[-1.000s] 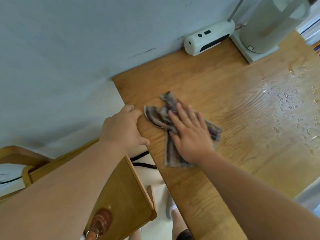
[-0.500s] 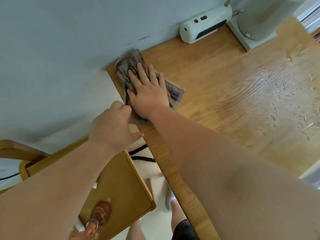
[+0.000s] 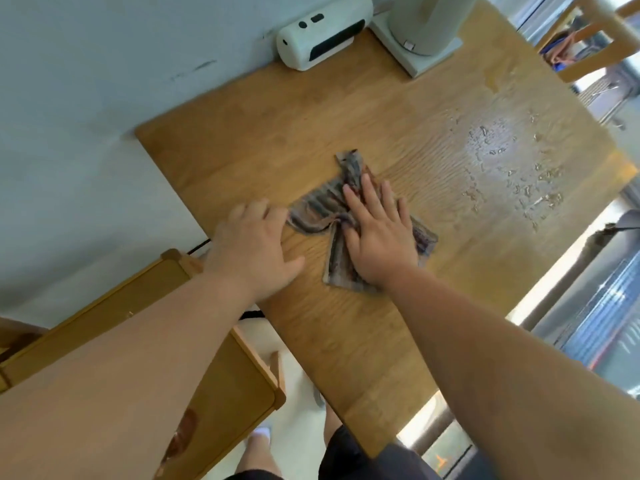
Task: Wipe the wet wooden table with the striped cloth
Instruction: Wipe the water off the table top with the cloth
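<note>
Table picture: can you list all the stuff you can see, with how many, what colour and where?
wooden table: one, light brown, fills the middle.
striped cloth: one, grey and dark stripes, crumpled flat on the table's middle.
water drops: many, clear, on the table's right part, beyond the cloth.
small device: one, white with black panel, lying at the wall end of the table.
appliance base: one, pale grey, standing beside the device.
wooden chair: one, light brown, left of the table.
wall: pale grey, top left.
left hand: one, resting on the table edge.
right hand: one, pressed flat on the cloth.
</note>
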